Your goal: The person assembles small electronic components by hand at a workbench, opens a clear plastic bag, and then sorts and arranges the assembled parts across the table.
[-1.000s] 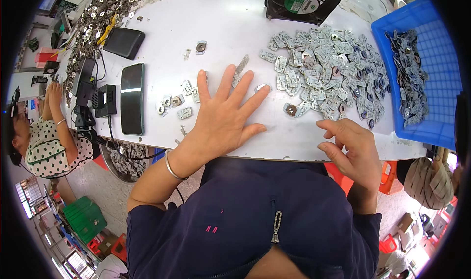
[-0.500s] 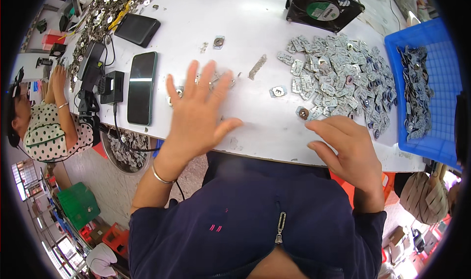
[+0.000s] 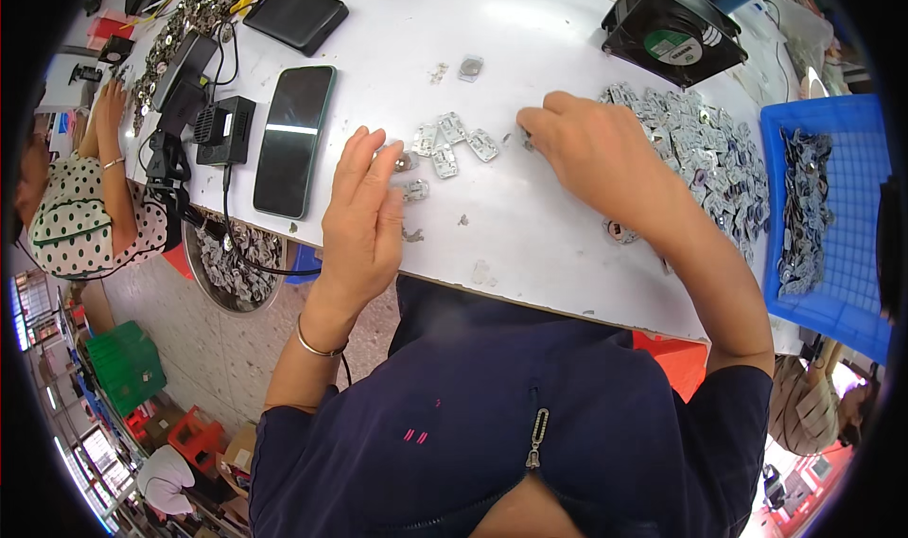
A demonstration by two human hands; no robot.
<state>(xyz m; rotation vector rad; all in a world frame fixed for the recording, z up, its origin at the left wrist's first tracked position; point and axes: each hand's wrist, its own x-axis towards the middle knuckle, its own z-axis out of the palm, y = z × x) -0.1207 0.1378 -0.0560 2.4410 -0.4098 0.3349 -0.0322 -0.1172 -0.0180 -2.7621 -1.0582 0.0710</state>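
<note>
My left hand (image 3: 362, 221) rests on its edge on the white table, fingers stretched out and close together, holding nothing visible. Beside its fingers lie several small silver metal plates (image 3: 445, 161), and one plate with a round piece (image 3: 405, 162) is right by the fingertips. Over the middle right of the table, my right hand (image 3: 601, 155) has its thumb and fingers pinched together, low at the surface. A greyish bit shows at the fingertips; what they grip is mostly hidden. Behind that hand spreads a large pile of similar metal plates (image 3: 714, 150), partly covered by my forearm.
A phone (image 3: 295, 141), a black box (image 3: 297, 17) and a cabled adapter (image 3: 224, 131) lie on the left. One plate (image 3: 470, 68) lies apart. A black fan (image 3: 673, 32) and blue crate (image 3: 828, 325) stand right. A metal bowl (image 3: 194, 254) sits below; a co-worker (image 3: 95, 216) works far left.
My right hand has moved up and left from the pile's near edge, fingers closing. My left hand has turned from spread flat to on edge, uncovering several plates. The view has shifted slightly.
</note>
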